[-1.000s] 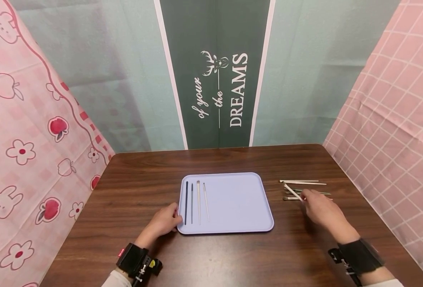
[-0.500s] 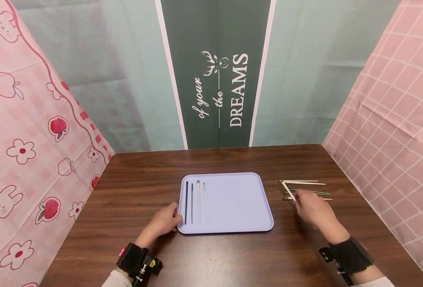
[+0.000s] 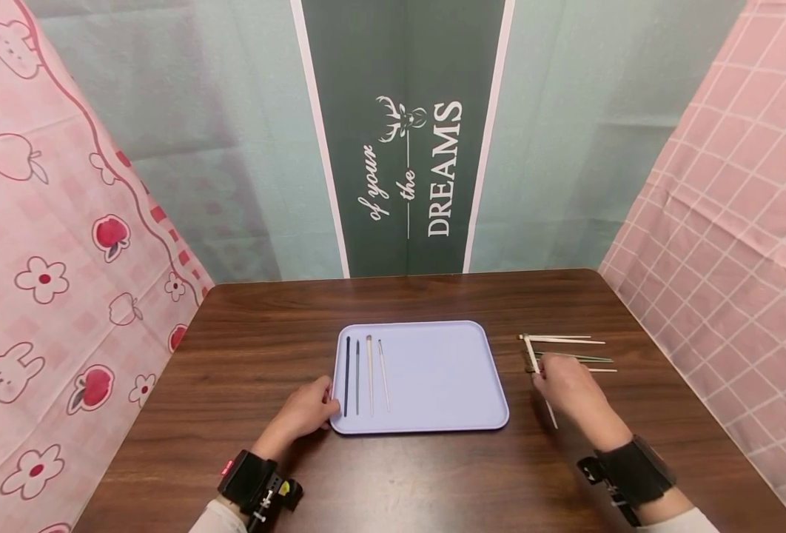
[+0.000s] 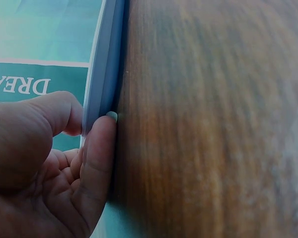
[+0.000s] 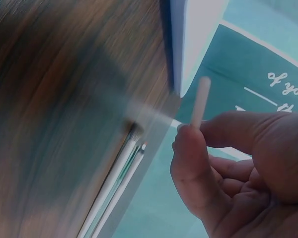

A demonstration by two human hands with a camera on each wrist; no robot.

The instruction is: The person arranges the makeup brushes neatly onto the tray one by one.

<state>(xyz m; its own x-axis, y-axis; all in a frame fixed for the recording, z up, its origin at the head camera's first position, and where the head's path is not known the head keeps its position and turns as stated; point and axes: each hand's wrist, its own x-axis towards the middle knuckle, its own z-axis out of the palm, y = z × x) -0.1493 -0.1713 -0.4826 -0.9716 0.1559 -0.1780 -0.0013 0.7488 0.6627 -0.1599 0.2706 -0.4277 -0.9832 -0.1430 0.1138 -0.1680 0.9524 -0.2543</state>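
Note:
At its near left corner, the lavender tray (image 3: 439,377) is gripped by my left hand (image 3: 305,409), thumb and finger pinching the rim in the left wrist view. Several slim brushes lie side by side on the tray's left part: a black brush (image 3: 348,377), a grey brush (image 3: 357,377), a tan-handled brush (image 3: 369,377) and a white brush (image 3: 384,377). Right of the tray, my right hand (image 3: 569,389) pinches a white-handled brush (image 3: 531,354) between thumb and finger. Its end (image 5: 201,101) sticks up past the fingertips in the right wrist view.
Several loose brushes (image 3: 566,340) lie on the dark wooden table (image 3: 420,481) beyond and under the right hand, including a green-handled one (image 3: 599,359). A green curtain (image 3: 406,252) hangs behind the table, with pink cloths at both sides.
My right hand has moved left and slightly nearer, toward the tray, turning the pinched brush from slanted to nearly upright in the head view. The left hand keeps its hold on the tray.

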